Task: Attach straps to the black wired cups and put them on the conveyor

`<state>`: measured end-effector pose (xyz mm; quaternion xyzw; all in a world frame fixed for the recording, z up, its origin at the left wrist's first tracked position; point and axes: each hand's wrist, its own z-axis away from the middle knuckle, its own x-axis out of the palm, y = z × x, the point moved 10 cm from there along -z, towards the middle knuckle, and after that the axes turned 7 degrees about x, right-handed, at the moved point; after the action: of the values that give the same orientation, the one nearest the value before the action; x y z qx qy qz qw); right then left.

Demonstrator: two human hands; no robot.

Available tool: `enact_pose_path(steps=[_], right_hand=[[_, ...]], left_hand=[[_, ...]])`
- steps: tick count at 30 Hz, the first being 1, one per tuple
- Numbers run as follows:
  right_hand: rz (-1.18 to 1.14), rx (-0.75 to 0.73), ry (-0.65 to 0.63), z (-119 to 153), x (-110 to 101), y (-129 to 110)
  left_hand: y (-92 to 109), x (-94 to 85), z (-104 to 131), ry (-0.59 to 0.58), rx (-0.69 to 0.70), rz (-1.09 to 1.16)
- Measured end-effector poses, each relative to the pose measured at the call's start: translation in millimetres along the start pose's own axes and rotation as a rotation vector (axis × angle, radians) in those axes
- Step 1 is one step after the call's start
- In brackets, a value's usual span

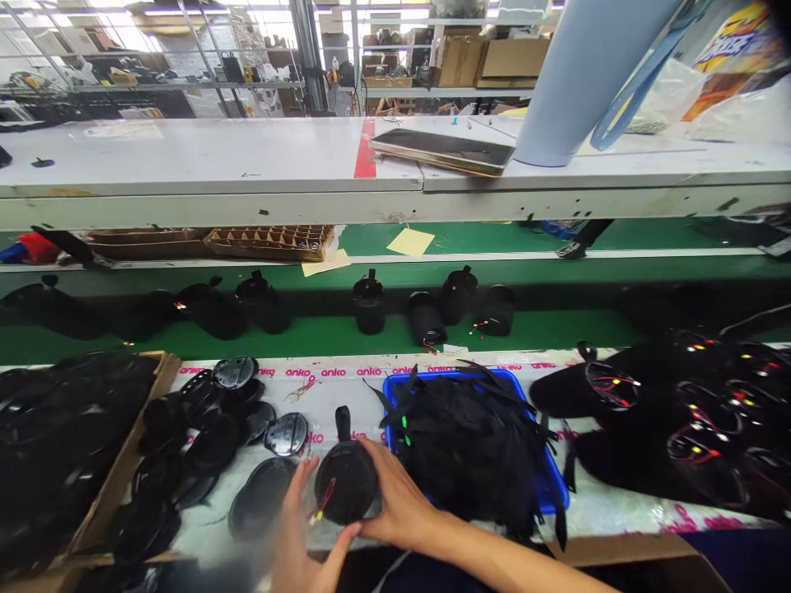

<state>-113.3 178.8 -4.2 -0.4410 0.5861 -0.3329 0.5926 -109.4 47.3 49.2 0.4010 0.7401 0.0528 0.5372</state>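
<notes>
Low in the middle, a black cylindrical housing [346, 482] stands with its round end facing up, a loop strap at its far side and thin red and yellow wires across the top. My right hand [399, 502] curls round its right side, fingers behind and thumb in front. On the opposite side my left hand [302, 531], partly blurred, wraps round with its thumb at the near edge. Left of the hands lie a black disc [263, 494] and a shiny black round cap [287, 434]. A blue tray [559, 490] heaped with black straps [463, 436] stands to the right.
Loose black round parts [213, 445] are piled at left beside a cardboard box [92, 502]. Several wired black housings [704, 436] lie at right. More cylinders [369, 305] stand on the green belt [321, 329]. Above, a white shelf [247, 165] bears a phone [445, 148] and blue bottle [581, 82].
</notes>
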Motion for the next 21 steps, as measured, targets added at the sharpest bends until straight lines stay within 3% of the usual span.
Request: enact_pose_path(steps=[6,12,14,19,21], right_hand=[[-0.013,-0.093,-0.115,-14.4,-8.3,-3.2],[-0.059,-0.119,-0.144,-24.1,-13.0,-7.3],[-0.099,-0.113,-0.185,-22.7,-14.6,-7.6],[-0.360,-0.029,-0.446,-4.4,-8.4,-5.2],[-0.446,0.016,-0.396,-1.4,-11.3,-2.6]], left_hand=[[2.1,-3.3,-9.9,-0.093,0.260,-0.126],[9.3,-0.5,-16.7,-0.133,0.342,-0.174],[5.4,6.4,-15.6,-0.160,0.249,-0.101],[-35.8,25.4,8.5,-0.136,-0.233,0.302],[-45.7,33.8,16.7,-0.081,-0.280,0.527]])
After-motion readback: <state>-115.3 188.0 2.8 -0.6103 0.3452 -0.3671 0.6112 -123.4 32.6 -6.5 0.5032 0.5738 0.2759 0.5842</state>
